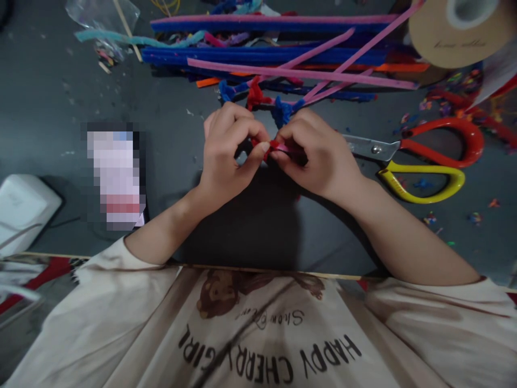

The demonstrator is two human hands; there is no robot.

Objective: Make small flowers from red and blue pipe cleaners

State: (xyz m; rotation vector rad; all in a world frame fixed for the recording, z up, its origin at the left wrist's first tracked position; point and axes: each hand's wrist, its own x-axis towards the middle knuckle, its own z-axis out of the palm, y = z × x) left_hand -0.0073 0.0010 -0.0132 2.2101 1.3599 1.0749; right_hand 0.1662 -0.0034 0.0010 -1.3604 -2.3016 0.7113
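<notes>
Both hands meet over the dark table, pinching a garland of pipe cleaners. My left hand [232, 145] closes thumb and forefinger on a red tuft of it. Close beside, my right hand [319, 151] pinches the same piece where the red meets a pink stem. Beyond the fingers, the pipe cleaner garland [254, 94] forms an arc with red and blue twisted knots, one blue knot [283, 110] touching near my right fingers. Part of the piece is hidden behind my fingers.
Scissors [393, 151] with red and yellow handles lie right of my right hand. Blue and pink pipe cleaners [250, 56] stretch across the back. A cardboard spool [428, 37] is at the back right, a phone [119, 178] at the left, a white box [24, 210] farther left.
</notes>
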